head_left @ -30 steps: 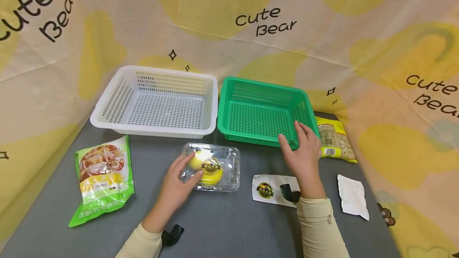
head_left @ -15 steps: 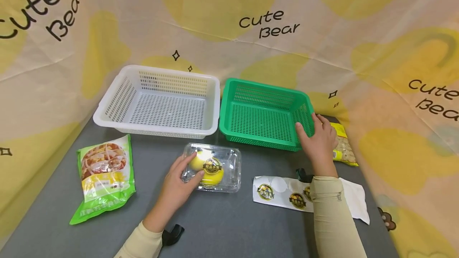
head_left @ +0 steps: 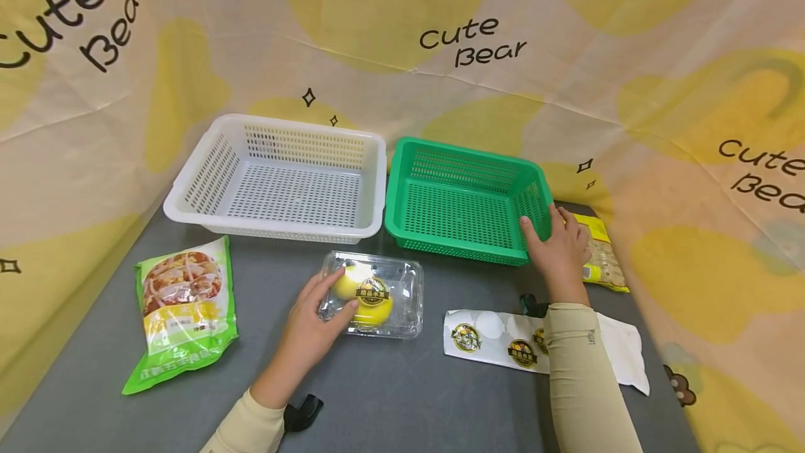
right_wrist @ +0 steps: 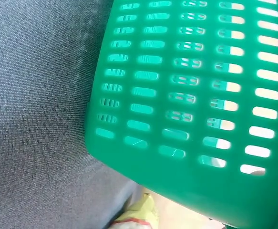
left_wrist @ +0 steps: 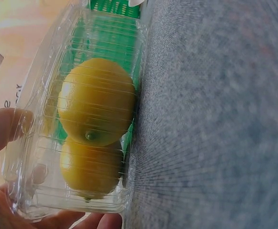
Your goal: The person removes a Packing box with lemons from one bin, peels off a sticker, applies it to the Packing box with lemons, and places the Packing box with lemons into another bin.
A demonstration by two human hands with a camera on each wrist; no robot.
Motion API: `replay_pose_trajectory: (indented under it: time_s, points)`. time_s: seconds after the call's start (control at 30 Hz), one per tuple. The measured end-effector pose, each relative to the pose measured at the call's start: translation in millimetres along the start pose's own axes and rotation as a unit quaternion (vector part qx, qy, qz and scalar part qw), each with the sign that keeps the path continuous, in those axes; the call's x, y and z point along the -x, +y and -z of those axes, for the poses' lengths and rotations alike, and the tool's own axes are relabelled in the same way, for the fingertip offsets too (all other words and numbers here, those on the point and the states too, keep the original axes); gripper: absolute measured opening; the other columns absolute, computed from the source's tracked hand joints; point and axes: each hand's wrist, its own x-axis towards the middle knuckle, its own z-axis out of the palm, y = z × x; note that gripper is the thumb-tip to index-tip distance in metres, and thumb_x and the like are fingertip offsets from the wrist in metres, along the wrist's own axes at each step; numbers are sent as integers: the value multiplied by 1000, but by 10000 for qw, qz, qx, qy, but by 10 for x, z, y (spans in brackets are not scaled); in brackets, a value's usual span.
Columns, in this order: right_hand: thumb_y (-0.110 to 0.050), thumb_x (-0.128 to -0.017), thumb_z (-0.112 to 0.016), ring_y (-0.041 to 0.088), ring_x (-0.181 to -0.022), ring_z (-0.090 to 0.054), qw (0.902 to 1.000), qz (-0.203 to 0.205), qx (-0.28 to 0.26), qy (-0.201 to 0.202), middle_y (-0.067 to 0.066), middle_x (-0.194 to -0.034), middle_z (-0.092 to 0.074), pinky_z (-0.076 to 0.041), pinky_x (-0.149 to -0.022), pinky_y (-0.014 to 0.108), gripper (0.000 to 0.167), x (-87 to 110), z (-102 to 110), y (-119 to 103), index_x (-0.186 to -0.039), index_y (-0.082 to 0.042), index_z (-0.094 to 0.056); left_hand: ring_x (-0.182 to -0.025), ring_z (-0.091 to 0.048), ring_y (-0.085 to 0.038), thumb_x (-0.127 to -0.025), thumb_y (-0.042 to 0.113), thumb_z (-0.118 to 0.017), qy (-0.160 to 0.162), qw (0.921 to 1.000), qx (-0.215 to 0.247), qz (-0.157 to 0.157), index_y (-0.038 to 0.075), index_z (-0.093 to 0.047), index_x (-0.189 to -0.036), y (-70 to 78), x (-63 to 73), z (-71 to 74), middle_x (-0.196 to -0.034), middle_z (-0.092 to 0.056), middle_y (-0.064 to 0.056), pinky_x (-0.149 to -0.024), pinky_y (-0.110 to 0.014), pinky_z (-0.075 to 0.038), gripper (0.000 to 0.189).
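My left hand holds the left end of a clear plastic clamshell box; in the left wrist view its thumb lies on the lid and the fingertips curl at the end. Two yellow lemons show through the plastic. At the front right corner of the green basket, my right hand has its thumb and fingers spread at the rim. Whether they press on it is hard to tell. The right wrist view has only the basket's slotted side, without fingers.
A white basket stands left of the green one. A green-and-white food bag lies at left. On the right are a yellow bag, a sticker sheet and a white packet, partly behind the sleeve. Printed cloth rises behind.
My right hand has moved right, from the green basket's front rim to its front right corner, and then stayed nearly still. The left hand keeps its place on the box.
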Motion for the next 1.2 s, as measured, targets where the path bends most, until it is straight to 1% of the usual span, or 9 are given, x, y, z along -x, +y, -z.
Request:
replay_pose_trajectory:
  time_s: [0.17,0.33,0.5,0.7,0.87,1.1,1.2]
  points:
    - [-79,-101,-35,58,-151,-9,9997,-101,79,-207,20,-174,-11,-14,-108,82,98,-18,-23,27,-172,-13,-15,-153,-31,-45,-94,30,-82,-17,10000,-5,29,15,-57,-154,11,8,7,-167,-36,-20,-116,-71,-29,66]
    - [-82,-99,-32,60,-149,-11,9987,-274,168,-384,21,-175,-7,-16,-111,81,106,-32,-28,21,-171,-9,-8,-153,-31,-45,-94,32,-82,-9,10000,-23,26,16,-57,-154,11,14,12,-167,-36,-19,-116,-72,-28,67]
    - [-84,-98,-31,62,-150,-8,9978,-365,194,-512,22,-175,-4,-14,-113,81,109,-45,-28,12,-171,-8,-5,-153,-32,-45,-94,34,-82,-10,10000,-90,3,16,-58,-154,8,10,22,-166,-38,-19,-114,-73,-30,67]
    - [-85,-98,-28,63,-151,-4,9975,-329,265,-574,23,-175,-3,-12,-114,81,109,-60,-42,11,-171,-7,-4,-152,-33,-46,-95,35,-81,-53,9999,-91,23,17,-57,-154,22,9,47,-165,-38,-20,-113,-72,-33,67]
    - [-84,-98,-28,62,-152,-6,9975,-305,298,-556,24,-174,-4,-9,-117,78,109,-62,-52,2,-171,-6,-5,-151,-35,-45,-95,35,-81,-25,9999,-100,1,17,-57,-154,20,6,43,-164,-40,-19,-114,-71,-33,66]
    - [-84,-99,-28,63,-151,-6,9976,-274,315,-544,25,-174,-5,-6,-119,75,109,-57,-55,6,-170,-5,-6,-150,-37,-44,-94,30,-82,52,9999,-86,-110,15,-59,-153,-8,2,12,-161,-43,-18,-115,-70,-32,65]
    - [-83,-99,-28,63,-151,-6,9976,-284,305,-545,25,-174,-5,-5,-119,75,108,-51,-60,17,-170,-5,-5,-149,-39,-43,-93,26,-83,84,9999,-64,-137,14,-59,-152,-6,3,0,-160,-45,-18,-114,-69,-34,65]
